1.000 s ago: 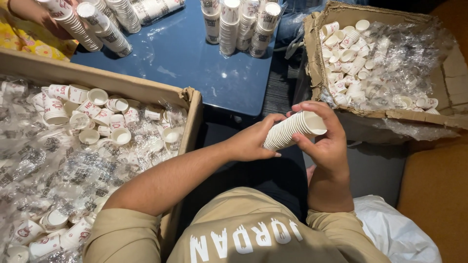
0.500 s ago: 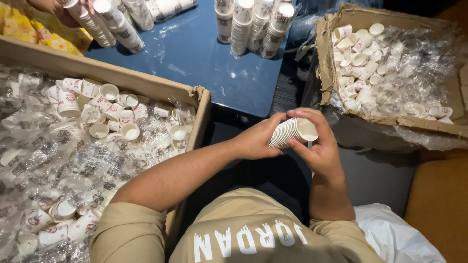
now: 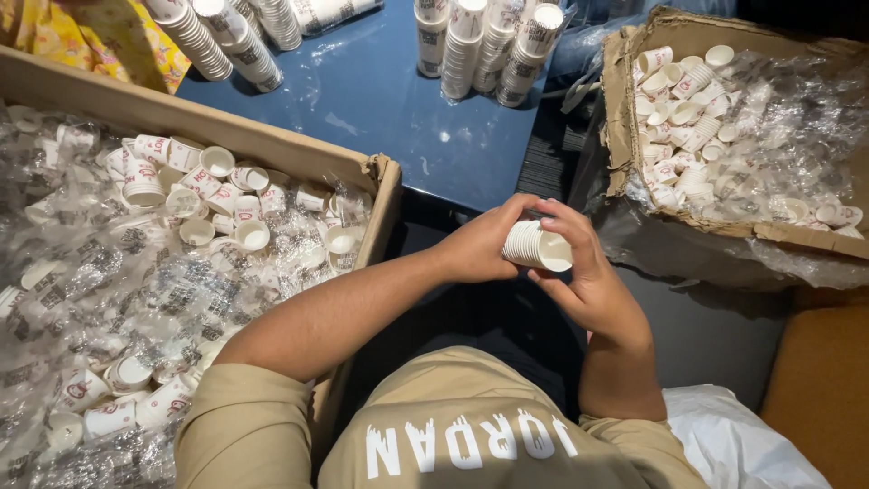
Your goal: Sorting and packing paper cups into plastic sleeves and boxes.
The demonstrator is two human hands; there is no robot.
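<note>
The person holds a short stack of paper cups [image 3: 537,245] lying sideways, open end to the right, just in front of the near edge of the blue desk [image 3: 380,100]. The left hand [image 3: 484,246] wraps around the stack's closed end, fingers curled and pressed against the cups. The right hand [image 3: 584,272] cups the open end from below and behind, thumb on top, fingers closed on the rim. Both hands touch the stack.

To the left of the desk stands a large cardboard box [image 3: 272,149] lined with clear plastic and filled with loose paper cups. To the right of the desk stands a second cardboard box [image 3: 625,109], also plastic-lined, holding more loose cups. On the desk, at its far edge, upright cup stacks [image 3: 480,41] stand together; further cup stacks [image 3: 213,36] lie tilted at its far left corner.
</note>
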